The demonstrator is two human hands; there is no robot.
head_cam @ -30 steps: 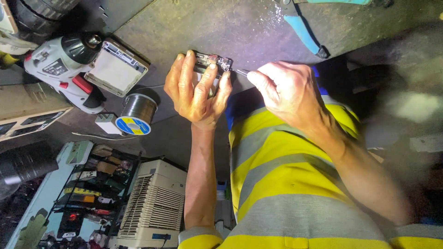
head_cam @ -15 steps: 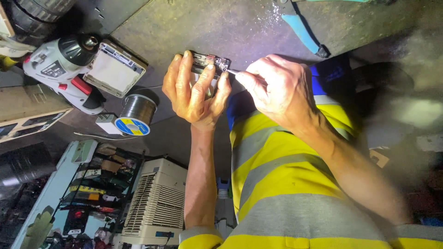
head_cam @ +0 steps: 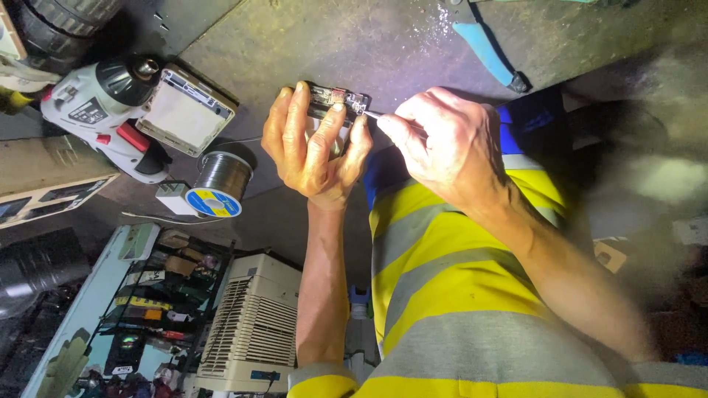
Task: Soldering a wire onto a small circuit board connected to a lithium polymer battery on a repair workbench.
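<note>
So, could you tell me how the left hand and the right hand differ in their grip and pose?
The left hand cradles the small electronic board with fingers spread up across it; the right hand pinches a thin metal tool in curled fingers. The left hand stands upright; the right hand lies sideways. Both meet at the board's end.

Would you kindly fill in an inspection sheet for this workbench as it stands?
Surface: grey, scuffed bench top.
Job's things: small circuit board; thin metal tool tip at its edge.
Clutter: cordless drill, white box, solder spool, blue-handled pliers.
Hands: left hand holds the board; right hand pinches the tool.
Cables: thin wire off the spool.
Surroundings: white louvred unit, shelf rack.
</note>
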